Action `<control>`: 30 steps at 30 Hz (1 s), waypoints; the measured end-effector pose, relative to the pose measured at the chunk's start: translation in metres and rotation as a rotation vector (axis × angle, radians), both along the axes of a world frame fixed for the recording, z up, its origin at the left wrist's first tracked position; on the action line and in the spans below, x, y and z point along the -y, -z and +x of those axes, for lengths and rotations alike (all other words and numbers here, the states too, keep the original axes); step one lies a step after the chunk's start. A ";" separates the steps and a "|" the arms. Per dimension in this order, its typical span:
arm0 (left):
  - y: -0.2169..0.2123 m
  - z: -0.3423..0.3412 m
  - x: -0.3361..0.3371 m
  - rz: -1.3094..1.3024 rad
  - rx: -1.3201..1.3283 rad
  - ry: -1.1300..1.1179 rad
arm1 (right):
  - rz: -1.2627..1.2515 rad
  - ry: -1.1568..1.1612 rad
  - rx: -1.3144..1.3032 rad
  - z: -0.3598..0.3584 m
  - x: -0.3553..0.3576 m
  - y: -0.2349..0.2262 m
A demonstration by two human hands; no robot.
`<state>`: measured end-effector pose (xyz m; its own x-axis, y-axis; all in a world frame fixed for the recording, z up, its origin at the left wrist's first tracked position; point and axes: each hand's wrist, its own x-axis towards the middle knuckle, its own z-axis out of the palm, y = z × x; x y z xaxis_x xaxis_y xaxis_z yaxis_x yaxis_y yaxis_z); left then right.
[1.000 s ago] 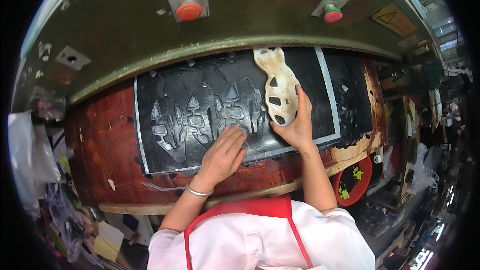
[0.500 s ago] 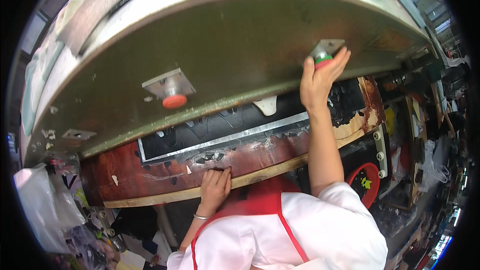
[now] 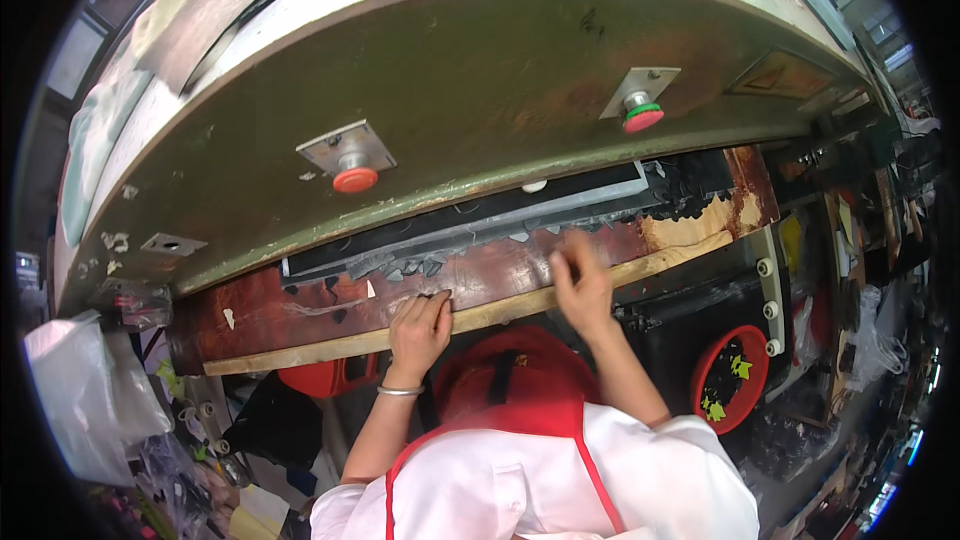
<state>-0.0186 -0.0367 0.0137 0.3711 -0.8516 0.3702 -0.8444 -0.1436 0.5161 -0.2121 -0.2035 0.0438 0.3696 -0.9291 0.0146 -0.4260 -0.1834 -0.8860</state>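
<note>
Cluttered workshop, big green press head [image 3: 480,90] lowered over the dark cutting sheet [image 3: 470,230] on the red-brown bench [image 3: 300,305]. Right hand [image 3: 580,285] has dropped from the green button [image 3: 643,117], fingers loosely curled, holding nothing. Left hand [image 3: 420,325] still lies flat on the bench edge; the press stroke looks triggered.

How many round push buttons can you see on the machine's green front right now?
2: an orange-red button left of centre, and a red button with a green collar toward the right. Others may lie outside the view.
</note>
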 end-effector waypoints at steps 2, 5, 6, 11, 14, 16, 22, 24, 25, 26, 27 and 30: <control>0.004 -0.005 -0.002 -0.046 -0.003 -0.005 | -0.142 -0.146 -0.121 -0.011 -0.020 0.017; 0.009 -0.014 -0.010 -0.040 -0.049 -0.029 | -0.290 -0.228 -0.110 -0.027 -0.030 0.033; 0.010 -0.018 -0.014 -0.019 -0.070 -0.042 | -0.290 -0.232 -0.089 -0.029 -0.032 0.036; 0.014 -0.039 -0.042 -0.028 -0.126 -0.006 | -0.429 -0.203 -0.161 -0.044 -0.066 0.030; 0.012 -0.060 -0.064 0.009 -0.164 0.008 | -0.151 -0.195 -0.333 -0.058 -0.074 0.011; 0.007 -0.073 -0.082 0.053 -0.202 0.060 | -0.490 -0.093 -0.200 -0.061 -0.063 -0.003; -0.022 -0.091 -0.089 0.134 -0.223 0.171 | -0.439 -0.159 -0.477 -0.035 -0.024 -0.021; -0.029 -0.097 -0.067 -0.021 -0.182 0.118 | -0.448 -0.232 -0.461 -0.031 -0.028 -0.015; -0.031 -0.102 -0.056 -0.073 -0.186 0.076 | -0.417 -0.178 -0.374 -0.031 -0.031 -0.010; -0.032 -0.108 -0.043 -0.087 -0.136 0.077 | -0.448 -0.171 -0.299 -0.037 -0.040 -0.007; -0.033 -0.115 -0.035 -0.055 -0.122 0.106 | -0.423 -0.145 -0.246 -0.044 -0.046 -0.003; -0.037 -0.140 -0.027 0.163 -0.069 0.169 | -0.369 -0.147 -0.149 -0.070 -0.064 -0.001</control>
<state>-0.1582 -0.0096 0.0507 0.2375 -0.9502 0.2017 -0.8274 -0.0891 0.5546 -0.2821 -0.1393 0.0446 0.5211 -0.8085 0.2733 -0.4897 -0.5455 -0.6801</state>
